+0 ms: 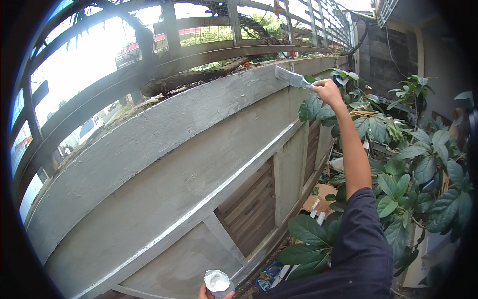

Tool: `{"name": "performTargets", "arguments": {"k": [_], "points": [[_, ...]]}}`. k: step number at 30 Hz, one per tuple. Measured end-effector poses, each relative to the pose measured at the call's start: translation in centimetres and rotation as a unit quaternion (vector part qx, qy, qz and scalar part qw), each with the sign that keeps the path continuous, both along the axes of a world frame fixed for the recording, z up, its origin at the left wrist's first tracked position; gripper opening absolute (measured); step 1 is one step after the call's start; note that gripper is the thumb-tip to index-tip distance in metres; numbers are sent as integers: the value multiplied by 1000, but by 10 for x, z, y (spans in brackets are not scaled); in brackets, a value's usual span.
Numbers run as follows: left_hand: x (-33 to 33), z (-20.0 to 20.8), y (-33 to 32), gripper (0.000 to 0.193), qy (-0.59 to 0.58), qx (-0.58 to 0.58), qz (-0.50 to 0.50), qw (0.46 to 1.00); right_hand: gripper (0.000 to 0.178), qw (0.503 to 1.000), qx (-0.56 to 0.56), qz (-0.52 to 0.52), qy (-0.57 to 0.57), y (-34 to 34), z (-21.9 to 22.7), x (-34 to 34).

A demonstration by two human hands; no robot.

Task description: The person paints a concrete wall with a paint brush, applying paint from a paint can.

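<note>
My right hand (pixel 327 91) is stretched out ahead, its fingers closed round the handle of a wide flat paintbrush (pixel 294 78). The bristles lie against the grey upper band (pixel 194 112) of the wall, near its far end. Patches of that band look wet or differently shaded. At the lower edge my left hand (pixel 203 292) holds a small cup (pixel 217 281) with white paint inside and smeared on its rim. Only some fingertips of this hand show around the cup.
Along the wall's top run a slatted fence (pixel 199 52) and a thick branch (pixel 194 78). A white-streaked ledge (pixel 199 203) crosses the wall below the band. Leafy plants (pixel 398 187) crowd the right side, close to my right arm. Cardboard (pixel 321 195) lies beneath them.
</note>
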State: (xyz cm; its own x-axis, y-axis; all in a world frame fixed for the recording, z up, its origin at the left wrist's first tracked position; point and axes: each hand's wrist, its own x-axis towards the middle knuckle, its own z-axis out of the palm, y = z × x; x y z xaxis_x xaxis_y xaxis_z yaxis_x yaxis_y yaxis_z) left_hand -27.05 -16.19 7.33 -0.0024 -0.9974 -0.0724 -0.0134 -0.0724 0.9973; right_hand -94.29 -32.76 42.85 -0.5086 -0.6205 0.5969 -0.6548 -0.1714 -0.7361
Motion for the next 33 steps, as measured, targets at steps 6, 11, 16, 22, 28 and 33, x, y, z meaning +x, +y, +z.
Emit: {"name": "performTargets", "arguments": {"k": [6,11,16,22,28,33], "points": [[-3,13,6,93,-21,-28,18,999,24,875,87,-454,145,-35,27,-6],[10,-3,1,93,-82,-69,17,994,17,880,89,-394,249,-48,30,63],[-2,33,0,90,3,1,-3,1000,21,919,-21,-261,296,25,4,158],[0,3,-32,88,-72,-55,-38,995,26,978,-14,28,207,51,-25,161],[-5,1,-27,89,-101,-74,-48,991,28,993,87,86,1,-4,-90,41],[7,-3,-7,85,-63,-89,-7,994,31,982,153,-56,-100,-17,-122,-2]]}}
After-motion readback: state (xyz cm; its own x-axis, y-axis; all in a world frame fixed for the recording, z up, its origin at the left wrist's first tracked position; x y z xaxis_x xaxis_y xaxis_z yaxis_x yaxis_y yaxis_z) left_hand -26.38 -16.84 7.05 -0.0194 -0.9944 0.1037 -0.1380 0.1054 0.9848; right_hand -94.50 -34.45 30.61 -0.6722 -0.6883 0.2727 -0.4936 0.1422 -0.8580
